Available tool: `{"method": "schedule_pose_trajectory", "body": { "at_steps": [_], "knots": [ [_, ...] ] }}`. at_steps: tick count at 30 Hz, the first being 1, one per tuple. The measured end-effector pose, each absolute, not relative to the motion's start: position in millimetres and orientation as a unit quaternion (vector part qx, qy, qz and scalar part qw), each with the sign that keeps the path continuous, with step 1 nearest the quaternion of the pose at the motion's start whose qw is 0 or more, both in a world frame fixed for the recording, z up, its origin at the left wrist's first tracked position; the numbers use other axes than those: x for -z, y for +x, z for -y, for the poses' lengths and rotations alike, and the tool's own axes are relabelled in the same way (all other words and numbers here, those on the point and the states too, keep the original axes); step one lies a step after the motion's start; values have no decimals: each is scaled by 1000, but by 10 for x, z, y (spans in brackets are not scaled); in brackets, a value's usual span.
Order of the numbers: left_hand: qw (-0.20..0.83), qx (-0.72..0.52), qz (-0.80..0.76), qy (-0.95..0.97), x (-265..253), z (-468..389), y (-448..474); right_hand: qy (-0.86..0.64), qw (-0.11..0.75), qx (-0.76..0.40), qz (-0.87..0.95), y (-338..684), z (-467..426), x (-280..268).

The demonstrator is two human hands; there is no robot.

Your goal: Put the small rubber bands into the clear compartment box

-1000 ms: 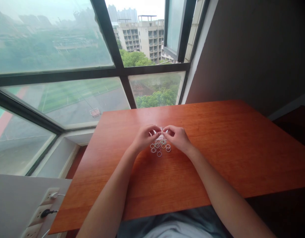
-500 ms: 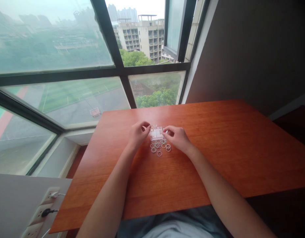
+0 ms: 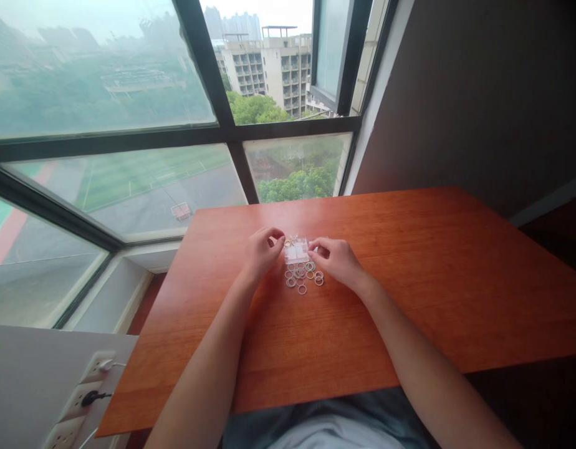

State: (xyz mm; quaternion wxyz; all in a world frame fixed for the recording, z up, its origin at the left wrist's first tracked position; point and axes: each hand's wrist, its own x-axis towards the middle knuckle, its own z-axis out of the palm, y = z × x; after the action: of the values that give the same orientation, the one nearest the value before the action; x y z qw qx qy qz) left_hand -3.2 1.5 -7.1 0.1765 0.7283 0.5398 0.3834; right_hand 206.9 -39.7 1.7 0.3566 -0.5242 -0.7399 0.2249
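A small clear plastic box with compartments sits on the table between my hands. At its left edge is my left hand, thumb and forefinger pinched together; what they hold, if anything, is too small to make out. A ring lies by those fingertips, at the box's upper left. My right hand has its thumb and forefinger closed on the right side of the box. Just in front of the box, several pale rings are scattered, some overlapping.
The reddish-brown wooden table reaches to a window at the back and left. A grey wall rises at the right. Power sockets with plugs are on the low wall at the lower left.
The ring by my left fingertips appears slightly lower, over the box's upper-left corner. Both hands otherwise hold nearly the same place; the view has shifted very slightly.
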Motion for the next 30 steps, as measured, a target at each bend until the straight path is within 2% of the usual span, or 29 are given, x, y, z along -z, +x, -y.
{"method": "schedule_pose_trajectory", "body": {
  "at_steps": [6, 15, 22, 30],
  "knots": [
    [173, -377, -540, 732, 60, -3, -31, -525, 227, -232, 787, 2136, 431, -50],
    [173, -371, -542, 734, 57, 2, -28, -550, 37, -124, 825, 2064, 494, -102],
    [176, -367, -541, 736, 54, 3, -19, -544, 7, -109, 832, 2044, 504, -142],
    [209, -379, -511, 743, 39, 12, 9, -530, 46, -94, 841, 2004, 532, -81]
  ]
}}
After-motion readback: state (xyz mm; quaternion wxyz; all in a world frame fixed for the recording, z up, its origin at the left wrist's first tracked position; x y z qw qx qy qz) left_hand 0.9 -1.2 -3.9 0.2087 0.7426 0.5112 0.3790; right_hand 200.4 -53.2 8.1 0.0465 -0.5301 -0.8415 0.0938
